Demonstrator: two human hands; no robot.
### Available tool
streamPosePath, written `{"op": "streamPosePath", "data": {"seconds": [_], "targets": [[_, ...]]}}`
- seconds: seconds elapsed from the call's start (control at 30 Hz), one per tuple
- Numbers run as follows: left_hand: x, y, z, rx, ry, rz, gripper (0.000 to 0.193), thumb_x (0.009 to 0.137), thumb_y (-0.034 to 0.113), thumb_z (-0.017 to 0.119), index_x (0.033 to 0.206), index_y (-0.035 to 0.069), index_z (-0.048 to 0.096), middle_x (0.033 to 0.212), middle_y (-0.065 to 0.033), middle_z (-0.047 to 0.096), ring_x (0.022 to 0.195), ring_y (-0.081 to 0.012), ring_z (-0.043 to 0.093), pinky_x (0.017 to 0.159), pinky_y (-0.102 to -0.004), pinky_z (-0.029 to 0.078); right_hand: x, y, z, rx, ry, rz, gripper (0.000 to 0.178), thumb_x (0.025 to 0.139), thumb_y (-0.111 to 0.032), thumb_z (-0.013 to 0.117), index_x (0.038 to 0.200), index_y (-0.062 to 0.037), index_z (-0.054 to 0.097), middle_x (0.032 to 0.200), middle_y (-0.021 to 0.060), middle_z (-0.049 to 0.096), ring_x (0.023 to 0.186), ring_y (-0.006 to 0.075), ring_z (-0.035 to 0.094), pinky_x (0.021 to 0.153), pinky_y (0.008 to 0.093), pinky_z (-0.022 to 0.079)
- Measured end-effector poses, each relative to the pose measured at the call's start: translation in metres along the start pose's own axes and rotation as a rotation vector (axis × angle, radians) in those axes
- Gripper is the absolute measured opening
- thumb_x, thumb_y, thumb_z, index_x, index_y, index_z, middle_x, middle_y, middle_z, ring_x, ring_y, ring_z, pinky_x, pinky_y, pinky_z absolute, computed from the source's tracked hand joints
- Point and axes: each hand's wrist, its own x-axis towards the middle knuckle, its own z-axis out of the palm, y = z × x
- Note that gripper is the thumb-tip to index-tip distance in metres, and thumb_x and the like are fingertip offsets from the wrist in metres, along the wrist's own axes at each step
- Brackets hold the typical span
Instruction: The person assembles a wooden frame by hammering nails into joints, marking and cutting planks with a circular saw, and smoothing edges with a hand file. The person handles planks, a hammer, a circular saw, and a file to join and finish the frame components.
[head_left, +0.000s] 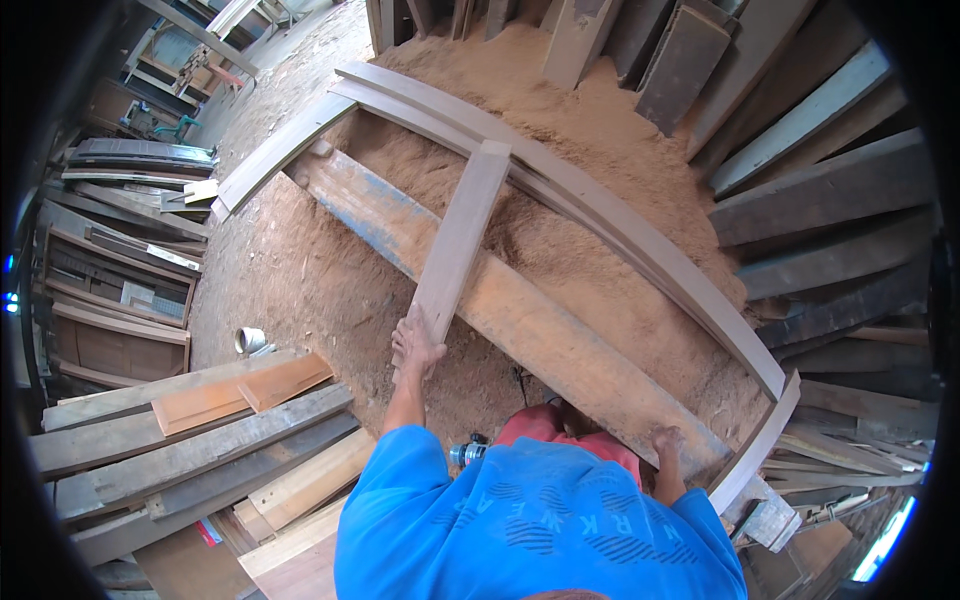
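Observation:
My left hand is closed around the near end of a flat wooden board. The board slants away from me across a long worn plank with patches of blue paint, and its far end meets a long pale board beyond. Over the right part of the worn plank is my right hand. Its fingers are foreshortened, so whether it touches the plank is unclear. Shorter boards lie at the ends of the long pale one: a left end board and a right end board.
Sawdust is heaped beyond the boards. Old planks lean along the right and far side. Stacked lumber lies at the near left, with a white cup-like container just beyond it. Wooden frames are piled at the far left.

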Motion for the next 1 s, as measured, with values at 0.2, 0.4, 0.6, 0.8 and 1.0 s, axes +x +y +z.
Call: {"op": "streamPosePath", "data": {"seconds": [0.2,0.4,0.6,0.8,1.0], "targets": [[0.012,0.039,-0.003,-0.023,0.017,0.018,0.118,0.066,0.025,0.084,0.161,0.026,0.015,0.148,-0.0263,0.028,0.134,-0.0477,0.029,0.114,-0.0593,0.024,-0.009,-0.013,-0.007,-0.116,0.014,-0.084,0.05,0.088,-0.036,0.059,0.113,0.0058,0.07,0.121,0.0266,0.067,0.117,0.0416,0.064,0.103,0.0483,0.047],[0.009,0.096,0.004,-0.052,0.021,-0.032,0.114,0.067,0.03,0.084,0.16,0.026,0.019,0.148,-0.0297,0.031,0.135,-0.0491,0.03,0.114,-0.0605,0.025,-0.002,-0.013,-0.013,-0.127,-0.033,-0.019,0.051,0.089,-0.036,0.057,0.119,0.0027,0.07,0.127,0.0241,0.066,0.121,0.0393,0.063,0.103,0.0459,0.047],[-0.014,0.145,0.021,-0.158,-0.037,-0.027,0.108,0.073,0.033,0.082,0.16,0.027,0.019,0.149,-0.0323,0.029,0.139,-0.0517,0.025,0.116,-0.0617,0.019,-0.006,-0.013,-0.02,-0.155,-0.043,-0.033,0.053,0.089,-0.04,0.059,0.118,0.0024,0.07,0.127,0.0239,0.066,0.121,0.0391,0.063,0.103,0.0464,0.048],[-0.054,0.148,0.051,-0.111,0.039,0.066,0.091,0.081,0.042,0.074,0.159,0.025,0.03,0.159,-0.0358,0.011,0.144,-0.0546,0.018,0.117,-0.063,0.015,-0.007,-0.013,-0.032,-0.139,-0.098,-0.1,0.058,0.085,-0.046,0.066,0.115,0.0029,0.071,0.124,0.0261,0.067,0.12,0.041,0.063,0.103,0.0481,0.048],[-0.141,0.075,0.078,0.032,0.126,0.129,0.08,0.084,0.038,0.069,0.157,0.026,0.036,0.161,-0.037,0.006,0.145,-0.0554,0.017,0.117,-0.0632,0.015,-0.01,-0.007,-0.036,-0.117,-0.106,-0.173,0.06,0.084,-0.048,0.068,0.113,0.0046,0.071,0.124,0.0282,0.066,0.12,0.0403,0.063,0.103,0.0476,0.048]]}}
